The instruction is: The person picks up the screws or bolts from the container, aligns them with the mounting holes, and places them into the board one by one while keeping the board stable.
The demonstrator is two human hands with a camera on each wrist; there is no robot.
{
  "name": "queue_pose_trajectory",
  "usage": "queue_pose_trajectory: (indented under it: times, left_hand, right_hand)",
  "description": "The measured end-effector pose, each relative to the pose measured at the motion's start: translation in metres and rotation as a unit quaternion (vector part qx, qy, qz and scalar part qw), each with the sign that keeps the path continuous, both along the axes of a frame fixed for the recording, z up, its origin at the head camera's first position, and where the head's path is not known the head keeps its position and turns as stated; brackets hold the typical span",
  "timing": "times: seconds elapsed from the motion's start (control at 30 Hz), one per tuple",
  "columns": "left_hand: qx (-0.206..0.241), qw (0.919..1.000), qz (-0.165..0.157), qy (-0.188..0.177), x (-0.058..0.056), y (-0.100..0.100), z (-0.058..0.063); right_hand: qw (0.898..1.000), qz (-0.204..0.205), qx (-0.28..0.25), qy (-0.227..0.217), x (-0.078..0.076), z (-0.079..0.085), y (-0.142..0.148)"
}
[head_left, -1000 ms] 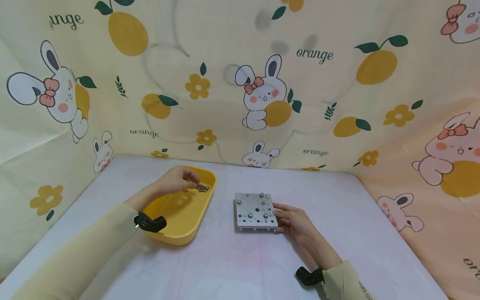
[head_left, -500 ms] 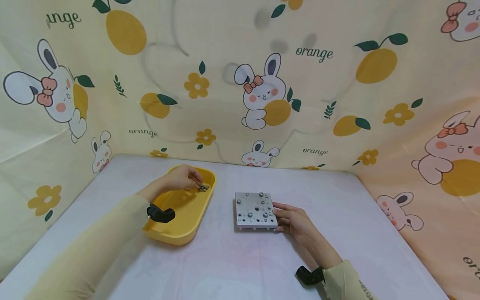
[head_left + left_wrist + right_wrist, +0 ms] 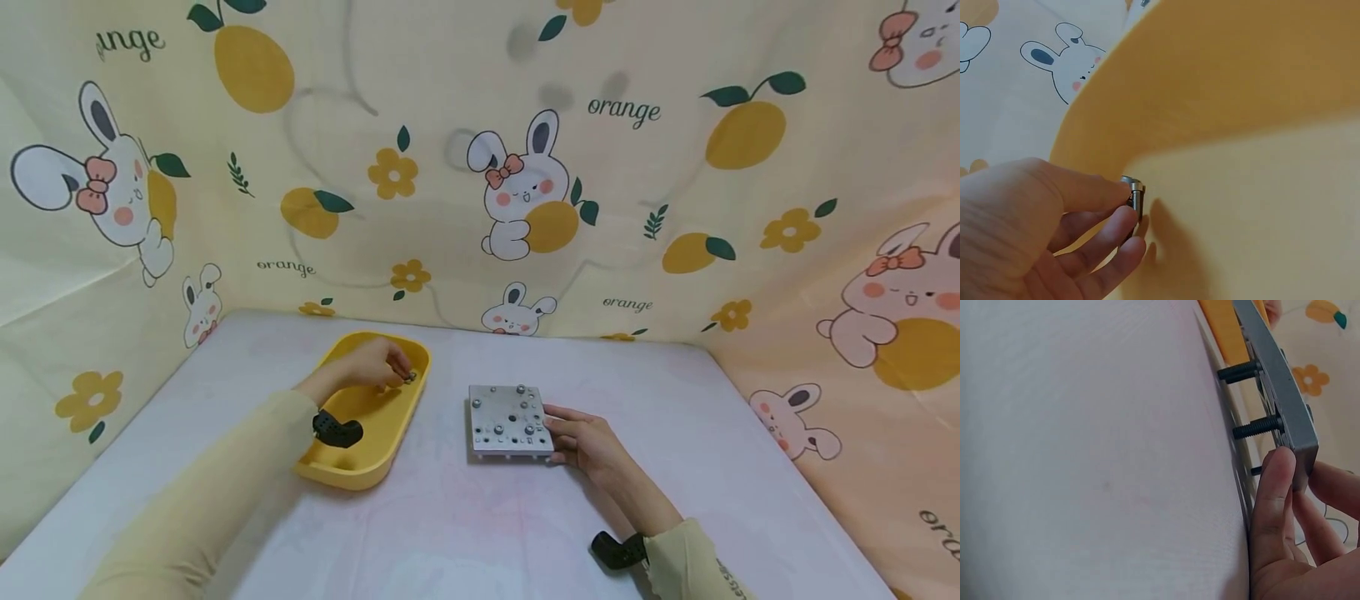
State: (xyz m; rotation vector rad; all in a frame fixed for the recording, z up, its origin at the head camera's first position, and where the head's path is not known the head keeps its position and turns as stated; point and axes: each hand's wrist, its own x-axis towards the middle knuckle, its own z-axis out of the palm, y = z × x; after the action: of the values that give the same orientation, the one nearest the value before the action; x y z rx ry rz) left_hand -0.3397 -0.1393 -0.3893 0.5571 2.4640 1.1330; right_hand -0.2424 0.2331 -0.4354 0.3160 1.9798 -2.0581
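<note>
My left hand (image 3: 375, 364) reaches into the far end of a yellow tray (image 3: 351, 481). Its thumb and fingertips pinch a metal screw (image 3: 1137, 199) close to the tray wall in the left wrist view; the fingers hide part of it, and whether more than one is held is unclear. My right hand (image 3: 592, 443) grips the right edge of a square metal plate (image 3: 498, 408), with fingers above and below. Several screw heads and holes show on the plate's top. In the right wrist view, black threaded screw shanks (image 3: 1259, 427) stick out beneath the plate (image 3: 1288, 394).
Both things are on a white-covered table (image 3: 465, 533), the tray left of the plate. A printed cloth (image 3: 450, 192) with rabbits and oranges walls in the back and sides. Black wrist cameras (image 3: 337, 429) sit on both wrists.
My left hand has shifted right and slightly forward over the screws at the tray's far end, which its fingers now mostly cover. My right hand and the plate stay in place.
</note>
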Motion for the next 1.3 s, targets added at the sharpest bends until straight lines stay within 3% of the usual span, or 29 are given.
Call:
queue_pose_trajectory:
  times: [0.23,0.7,1.03,1.3]
  left_hand:
    - [-0.012,0.9999,0.0,-0.01,-0.002,0.001,-0.007]
    - [-0.045,0.997,-0.058,0.022,-0.004,0.003,-0.012]
    - [-0.061,0.9926,-0.1,-0.032,0.0,0.002,-0.009]
    - [-0.043,0.9925,-0.109,-0.034,0.005,-0.003,-0.005]
  right_hand:
    - [1.0,-0.001,-0.004,-0.005,0.0,-0.004,0.001]
    - [1.0,0.0,-0.004,0.003,-0.002,-0.004,0.001]
    - [1.0,-0.007,0.003,0.002,-0.003,-0.004,0.002]
    - [1.0,-0.008,-0.001,0.006,-0.002,-0.005,0.004]
